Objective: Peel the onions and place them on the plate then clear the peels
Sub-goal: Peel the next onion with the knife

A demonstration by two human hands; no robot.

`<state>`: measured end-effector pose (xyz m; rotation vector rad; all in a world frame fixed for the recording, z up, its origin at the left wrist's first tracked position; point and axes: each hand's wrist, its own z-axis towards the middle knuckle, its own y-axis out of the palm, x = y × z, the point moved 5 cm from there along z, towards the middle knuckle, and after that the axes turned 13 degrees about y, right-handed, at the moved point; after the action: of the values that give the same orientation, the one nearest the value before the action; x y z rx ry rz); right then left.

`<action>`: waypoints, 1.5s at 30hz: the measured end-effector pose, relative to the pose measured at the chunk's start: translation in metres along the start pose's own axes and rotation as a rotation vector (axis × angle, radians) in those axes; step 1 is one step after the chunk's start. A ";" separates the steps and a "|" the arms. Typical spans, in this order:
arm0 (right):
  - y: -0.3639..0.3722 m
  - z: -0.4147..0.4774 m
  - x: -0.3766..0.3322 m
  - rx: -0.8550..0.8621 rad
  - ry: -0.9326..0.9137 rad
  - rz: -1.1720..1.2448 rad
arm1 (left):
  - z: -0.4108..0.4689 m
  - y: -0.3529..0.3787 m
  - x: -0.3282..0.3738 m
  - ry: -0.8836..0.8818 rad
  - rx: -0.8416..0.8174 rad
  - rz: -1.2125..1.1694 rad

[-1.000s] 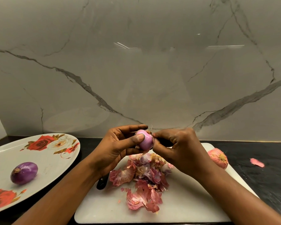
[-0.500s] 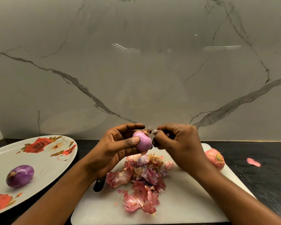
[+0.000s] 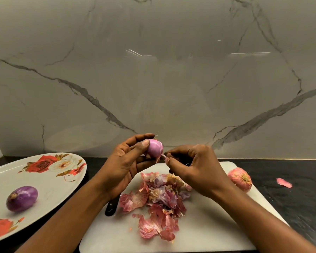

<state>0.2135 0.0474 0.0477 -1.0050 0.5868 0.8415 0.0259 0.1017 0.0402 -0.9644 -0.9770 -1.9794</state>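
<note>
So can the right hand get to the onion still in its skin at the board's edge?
Probably yes: the right hand is close beside the unpeeled onion, nothing between, but it is pinching peel off the pink onion.

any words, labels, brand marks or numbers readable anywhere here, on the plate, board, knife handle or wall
None: no text can be read anywhere in this view.
plate: printed roses only, no lettering.
cutting board: plain white, no brand mark.
black handle: mostly hidden, no mark shows on the visible part.
wall: marble veins and light streaks only.
</note>
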 end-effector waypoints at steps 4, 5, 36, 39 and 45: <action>-0.002 0.000 -0.002 0.002 -0.012 -0.001 | 0.000 -0.001 -0.002 -0.002 -0.017 0.020; -0.002 0.000 -0.002 0.004 -0.021 -0.010 | 0.000 0.000 -0.002 -0.005 -0.026 0.015; -0.001 -0.002 -0.002 0.008 -0.003 0.005 | -0.002 -0.002 -0.005 0.027 -0.082 0.126; -0.001 -0.003 -0.002 0.032 -0.041 -0.037 | -0.003 -0.001 -0.005 0.022 -0.089 0.140; -0.006 -0.002 -0.001 0.114 -0.075 -0.101 | -0.004 0.001 -0.007 0.005 -0.118 0.131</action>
<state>0.2175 0.0441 0.0504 -0.8885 0.5105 0.7452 0.0287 0.0996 0.0323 -1.0599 -0.7805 -1.9452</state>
